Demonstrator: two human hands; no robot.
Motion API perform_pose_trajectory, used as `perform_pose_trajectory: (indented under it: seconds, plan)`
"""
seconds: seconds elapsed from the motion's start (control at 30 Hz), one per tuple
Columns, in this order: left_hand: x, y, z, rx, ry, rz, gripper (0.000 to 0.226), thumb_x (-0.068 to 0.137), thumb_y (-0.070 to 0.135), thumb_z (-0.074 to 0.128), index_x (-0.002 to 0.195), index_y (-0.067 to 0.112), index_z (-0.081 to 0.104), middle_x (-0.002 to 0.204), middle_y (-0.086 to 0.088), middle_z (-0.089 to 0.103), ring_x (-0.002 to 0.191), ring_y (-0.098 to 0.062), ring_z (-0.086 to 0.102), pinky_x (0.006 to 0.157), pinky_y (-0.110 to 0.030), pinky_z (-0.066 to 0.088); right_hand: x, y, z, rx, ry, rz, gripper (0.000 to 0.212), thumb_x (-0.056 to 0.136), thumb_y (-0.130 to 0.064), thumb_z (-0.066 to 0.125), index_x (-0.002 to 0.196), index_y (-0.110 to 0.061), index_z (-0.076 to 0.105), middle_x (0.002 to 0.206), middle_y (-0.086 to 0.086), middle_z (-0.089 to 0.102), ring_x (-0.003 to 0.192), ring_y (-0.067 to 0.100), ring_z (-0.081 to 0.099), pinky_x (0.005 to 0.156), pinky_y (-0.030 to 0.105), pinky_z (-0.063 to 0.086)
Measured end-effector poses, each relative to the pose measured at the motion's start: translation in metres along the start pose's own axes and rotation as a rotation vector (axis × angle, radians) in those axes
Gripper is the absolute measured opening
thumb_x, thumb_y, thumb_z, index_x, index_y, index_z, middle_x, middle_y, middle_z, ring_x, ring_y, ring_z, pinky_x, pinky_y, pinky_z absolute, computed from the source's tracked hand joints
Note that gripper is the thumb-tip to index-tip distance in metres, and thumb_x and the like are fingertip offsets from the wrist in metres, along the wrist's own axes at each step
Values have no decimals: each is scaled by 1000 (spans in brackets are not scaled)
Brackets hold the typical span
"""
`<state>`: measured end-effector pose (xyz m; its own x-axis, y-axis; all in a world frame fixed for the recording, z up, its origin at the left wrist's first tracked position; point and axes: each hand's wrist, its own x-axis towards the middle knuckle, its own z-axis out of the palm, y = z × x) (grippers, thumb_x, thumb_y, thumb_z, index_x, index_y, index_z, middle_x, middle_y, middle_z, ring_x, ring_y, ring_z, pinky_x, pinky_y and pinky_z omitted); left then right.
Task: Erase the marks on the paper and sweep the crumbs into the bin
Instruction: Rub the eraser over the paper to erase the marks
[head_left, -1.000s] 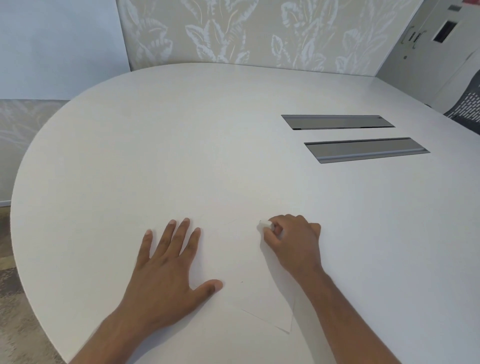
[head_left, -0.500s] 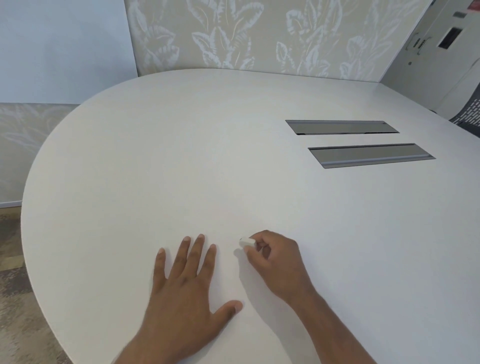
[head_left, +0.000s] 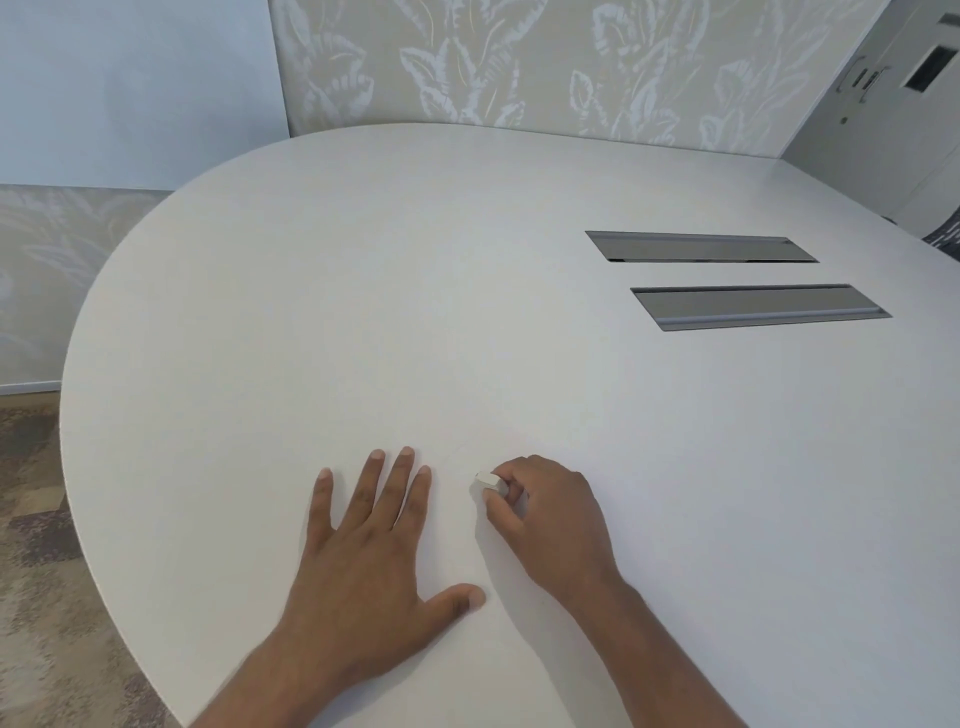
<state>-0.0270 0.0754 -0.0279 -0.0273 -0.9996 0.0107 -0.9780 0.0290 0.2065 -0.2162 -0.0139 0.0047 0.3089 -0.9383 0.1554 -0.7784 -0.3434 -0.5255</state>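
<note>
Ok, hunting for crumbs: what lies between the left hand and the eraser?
Head view: only bare white surface between the left hand and the eraser that the right hand pinches; crumbs, if any, are too small to tell.

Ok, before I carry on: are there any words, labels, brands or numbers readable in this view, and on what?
None can be read.
The eraser pinched in the right hand shows a plain white face with no brand.
The table and its two grey slot covers carry no print.
The door at top right has a dark pane but no legible sign.
The wall covering shows only a leaf pattern.
</note>
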Motion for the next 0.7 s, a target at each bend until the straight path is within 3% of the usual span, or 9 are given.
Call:
perform_pose_trajectory:
  seconds: [0.2, 0.37, 0.53, 0.7]
  plan:
    - [-1, 1, 0, -18, 5, -2, 119, 80, 100, 29, 164, 17, 31, 175, -1, 14, 163, -25, 6, 126, -69, 12, -8, -5, 5, -131, -76, -123, 24, 94, -47, 51, 84, -30, 63, 75, -11, 62, 76, 10, 56, 82, 35, 43]
    - [-1, 0, -1, -21, 8, -4, 119, 79, 100, 28, 165, 18, 27, 176, 0, 10, 163, -25, 2, 127, -68, 9, 8, 2, 2, -151, 12, -6, 25, 93, -44, 56, 75, -27, 57, 70, -9, 59, 73, 11, 54, 82, 36, 41]
    - [0, 1, -2, -37, 2, -5, 120, 79, 101, 25, 165, 18, 28, 176, 0, 9, 163, -24, 1, 127, -67, 6, -15, -9, 10, -184, -65, -146, 18, 94, -44, 55, 86, -32, 66, 74, -14, 60, 75, 8, 53, 78, 32, 36]
    - [0, 0, -2, -24, 8, -2, 118, 80, 99, 29, 165, 18, 29, 175, -1, 12, 163, -25, 4, 127, -68, 9, 7, 0, 4, -239, 39, -12, 27, 92, -43, 55, 71, -27, 54, 64, -9, 54, 68, 12, 50, 73, 34, 32]
